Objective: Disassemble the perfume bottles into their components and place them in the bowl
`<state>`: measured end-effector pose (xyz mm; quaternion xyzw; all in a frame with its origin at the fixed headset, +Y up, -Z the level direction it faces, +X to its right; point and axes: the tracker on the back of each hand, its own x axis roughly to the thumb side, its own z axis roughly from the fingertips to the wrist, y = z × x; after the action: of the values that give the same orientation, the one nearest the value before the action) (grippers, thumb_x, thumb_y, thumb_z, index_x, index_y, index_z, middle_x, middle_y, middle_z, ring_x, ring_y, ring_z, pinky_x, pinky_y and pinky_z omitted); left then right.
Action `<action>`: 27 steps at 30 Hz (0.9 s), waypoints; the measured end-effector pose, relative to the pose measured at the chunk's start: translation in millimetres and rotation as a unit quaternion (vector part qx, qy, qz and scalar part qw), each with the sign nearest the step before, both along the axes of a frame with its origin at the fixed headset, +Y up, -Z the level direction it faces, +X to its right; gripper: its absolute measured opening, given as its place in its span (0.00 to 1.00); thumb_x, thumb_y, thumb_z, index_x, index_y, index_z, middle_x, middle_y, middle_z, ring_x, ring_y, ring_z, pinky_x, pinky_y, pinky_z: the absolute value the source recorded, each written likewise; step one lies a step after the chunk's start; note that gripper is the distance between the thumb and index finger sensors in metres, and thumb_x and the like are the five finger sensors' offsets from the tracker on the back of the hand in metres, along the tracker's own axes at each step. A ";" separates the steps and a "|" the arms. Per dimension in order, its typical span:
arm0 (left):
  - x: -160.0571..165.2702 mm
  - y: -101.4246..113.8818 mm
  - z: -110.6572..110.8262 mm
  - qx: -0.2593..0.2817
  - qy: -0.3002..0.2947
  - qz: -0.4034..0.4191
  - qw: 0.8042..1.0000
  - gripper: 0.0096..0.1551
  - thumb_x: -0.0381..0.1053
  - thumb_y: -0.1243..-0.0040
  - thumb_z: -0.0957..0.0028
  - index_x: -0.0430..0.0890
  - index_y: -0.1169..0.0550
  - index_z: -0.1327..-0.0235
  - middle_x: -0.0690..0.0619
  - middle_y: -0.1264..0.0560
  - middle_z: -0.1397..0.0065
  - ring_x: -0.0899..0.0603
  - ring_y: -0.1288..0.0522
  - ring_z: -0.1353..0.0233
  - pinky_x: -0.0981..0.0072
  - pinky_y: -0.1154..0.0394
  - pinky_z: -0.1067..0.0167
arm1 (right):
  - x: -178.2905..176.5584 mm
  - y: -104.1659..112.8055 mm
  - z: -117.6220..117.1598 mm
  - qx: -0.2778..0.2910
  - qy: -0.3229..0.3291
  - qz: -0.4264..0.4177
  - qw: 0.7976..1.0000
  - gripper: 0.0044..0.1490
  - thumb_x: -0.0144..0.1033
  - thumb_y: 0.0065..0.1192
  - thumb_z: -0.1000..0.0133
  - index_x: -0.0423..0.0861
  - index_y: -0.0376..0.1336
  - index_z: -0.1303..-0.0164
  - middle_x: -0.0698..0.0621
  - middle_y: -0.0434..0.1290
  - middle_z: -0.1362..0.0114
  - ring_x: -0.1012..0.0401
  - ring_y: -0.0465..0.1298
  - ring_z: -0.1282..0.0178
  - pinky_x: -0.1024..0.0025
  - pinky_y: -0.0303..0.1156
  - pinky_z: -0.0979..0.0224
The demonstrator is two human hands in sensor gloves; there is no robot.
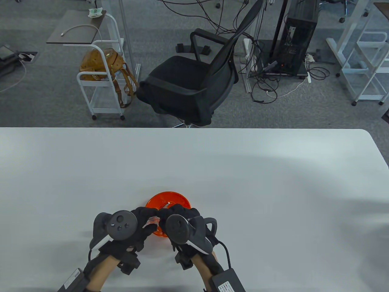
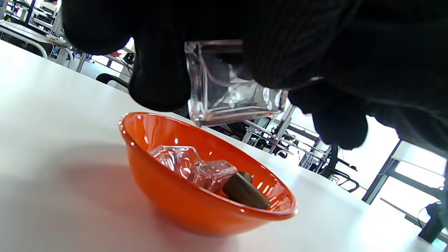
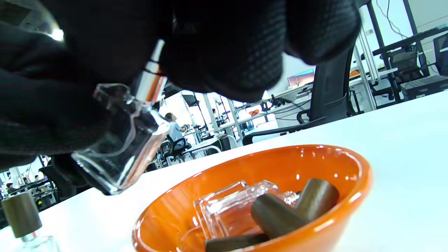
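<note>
Both gloved hands hover over the near side of the orange bowl (image 1: 170, 196). My left hand (image 1: 148, 218) grips the clear square glass body of a perfume bottle (image 2: 227, 91), held tilted just above the bowl's rim (image 2: 164, 196). My right hand (image 1: 165, 213) pinches the bottle's silver spray neck (image 3: 151, 82), still seated on the glass body (image 3: 122, 150). Inside the bowl (image 3: 357, 182) lie clear glass bottle bodies (image 3: 231, 206) and brown caps (image 3: 276, 213). Another capped bottle (image 3: 21, 213) stands on the table beside the bowl, hidden under the hands in the table view.
The white table (image 1: 243, 170) spreads wide on all sides of the bowl. Beyond its far edge stand a black office chair (image 1: 194, 79) and a white cart with a brown bag (image 1: 101, 65).
</note>
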<state>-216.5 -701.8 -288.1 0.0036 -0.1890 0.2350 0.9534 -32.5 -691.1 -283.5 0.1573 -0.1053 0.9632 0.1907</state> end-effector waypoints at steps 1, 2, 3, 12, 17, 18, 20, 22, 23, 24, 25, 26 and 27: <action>0.5 -0.4 0.4 -0.004 -0.003 -0.008 1.000 0.31 0.52 0.30 0.54 0.46 0.20 0.36 0.43 0.18 0.33 0.38 0.13 0.41 0.39 0.26 0.40 | -0.1 0.1 -0.2 -0.003 0.001 -0.004 1.000 0.25 0.52 0.66 0.57 0.61 0.73 0.49 0.59 0.83 0.50 0.68 0.85 0.64 0.53 0.79 0.38; 1.5 -0.6 0.7 -0.002 -0.007 -0.009 1.000 0.31 0.52 0.30 0.54 0.46 0.20 0.36 0.43 0.18 0.33 0.38 0.13 0.41 0.39 0.25 0.40 | 0.2 -0.2 -0.3 -0.003 0.001 0.002 1.000 0.24 0.51 0.67 0.57 0.62 0.73 0.50 0.59 0.83 0.51 0.68 0.85 0.64 0.53 0.79 0.38; 2.3 -0.5 0.8 0.000 -0.007 -0.009 1.000 0.31 0.52 0.30 0.54 0.46 0.20 0.36 0.42 0.18 0.33 0.38 0.13 0.42 0.39 0.25 0.40 | 0.4 -0.4 -0.3 -0.003 0.003 0.005 1.000 0.25 0.50 0.68 0.58 0.63 0.72 0.49 0.59 0.82 0.48 0.69 0.85 0.63 0.53 0.79 0.38; 4.0 -0.8 1.3 0.000 -0.007 -0.013 1.000 0.31 0.52 0.30 0.54 0.46 0.20 0.36 0.43 0.18 0.33 0.38 0.13 0.42 0.39 0.25 0.40 | 3.4 -2.3 -2.7 -0.018 0.003 -0.005 1.000 0.25 0.51 0.67 0.58 0.63 0.73 0.50 0.60 0.83 0.50 0.68 0.85 0.64 0.53 0.79 0.38; 2.0 0.0 0.4 0.003 0.002 -0.008 1.000 0.31 0.52 0.31 0.54 0.46 0.20 0.36 0.42 0.18 0.33 0.38 0.13 0.42 0.39 0.25 0.40 | 0.3 -1.7 -1.0 -0.015 0.008 0.002 1.000 0.29 0.47 0.70 0.57 0.61 0.69 0.44 0.59 0.77 0.40 0.69 0.83 0.55 0.53 0.77 0.35; 0.9 0.0 0.5 0.002 0.003 -0.005 1.000 0.31 0.52 0.31 0.54 0.46 0.20 0.36 0.42 0.18 0.33 0.38 0.13 0.42 0.39 0.25 0.40 | 0.4 -2.2 -0.9 -0.012 0.005 -0.001 1.000 0.27 0.50 0.67 0.57 0.62 0.70 0.46 0.59 0.79 0.42 0.68 0.84 0.57 0.53 0.77 0.35; 1.9 -0.7 1.0 -0.004 -0.004 -0.013 1.000 0.31 0.52 0.30 0.54 0.46 0.20 0.36 0.43 0.18 0.33 0.38 0.13 0.42 0.39 0.25 0.40 | 1.0 -2.5 -1.6 -0.015 0.002 -0.012 1.000 0.25 0.53 0.64 0.57 0.62 0.73 0.49 0.60 0.82 0.49 0.68 0.85 0.62 0.53 0.78 0.37; 4.2 -0.3 1.3 0.002 -0.005 -0.015 1.000 0.31 0.52 0.30 0.54 0.46 0.20 0.36 0.43 0.17 0.33 0.38 0.13 0.42 0.40 0.25 0.40 | 0.9 -2.1 -0.9 -0.009 0.005 0.006 1.000 0.25 0.50 0.67 0.58 0.64 0.72 0.49 0.60 0.81 0.47 0.68 0.84 0.61 0.53 0.78 0.37; 4.8 0.0 1.4 0.003 -0.004 -0.017 1.000 0.31 0.52 0.30 0.54 0.46 0.20 0.36 0.42 0.18 0.33 0.38 0.13 0.42 0.40 0.25 0.40 | 0.7 -2.1 -0.6 -0.009 0.007 0.008 1.000 0.26 0.49 0.68 0.57 0.64 0.71 0.47 0.60 0.80 0.45 0.68 0.84 0.59 0.53 0.78 0.36; 5.3 0.3 1.9 0.006 -0.001 -0.020 1.000 0.31 0.52 0.31 0.54 0.46 0.20 0.36 0.42 0.18 0.33 0.38 0.13 0.42 0.39 0.25 0.40 | 0.1 -1.9 0.0 -0.013 0.009 0.005 1.000 0.28 0.47 0.69 0.57 0.62 0.69 0.45 0.59 0.78 0.41 0.68 0.83 0.55 0.53 0.77 0.35; 4.9 0.6 2.2 0.008 0.000 -0.020 1.000 0.31 0.52 0.31 0.54 0.46 0.20 0.36 0.42 0.18 0.33 0.38 0.13 0.42 0.39 0.25 0.40 | -0.2 -1.6 0.1 -0.013 0.009 0.004 1.000 0.29 0.46 0.70 0.57 0.61 0.68 0.43 0.58 0.77 0.39 0.68 0.83 0.54 0.53 0.77 0.35; 3.7 1.0 1.8 0.008 0.001 -0.014 1.000 0.31 0.52 0.31 0.54 0.46 0.20 0.36 0.42 0.17 0.33 0.38 0.13 0.42 0.39 0.25 0.40 | -0.2 -1.2 -0.3 -0.013 0.007 0.001 1.000 0.29 0.46 0.70 0.57 0.61 0.68 0.43 0.58 0.77 0.39 0.68 0.83 0.54 0.53 0.77 0.35; 2.9 1.4 1.6 0.007 0.002 -0.012 1.000 0.31 0.52 0.31 0.54 0.46 0.20 0.36 0.42 0.18 0.33 0.38 0.13 0.42 0.39 0.25 0.40 | 0.3 -0.9 -0.5 -0.012 0.004 -0.004 1.000 0.28 0.48 0.69 0.57 0.61 0.69 0.44 0.59 0.78 0.40 0.68 0.83 0.56 0.53 0.77 0.35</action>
<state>-213.6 -700.5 -286.6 0.0085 -0.1893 0.2218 0.9565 -32.2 -692.1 -284.0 0.1584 -0.0938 0.9631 0.1966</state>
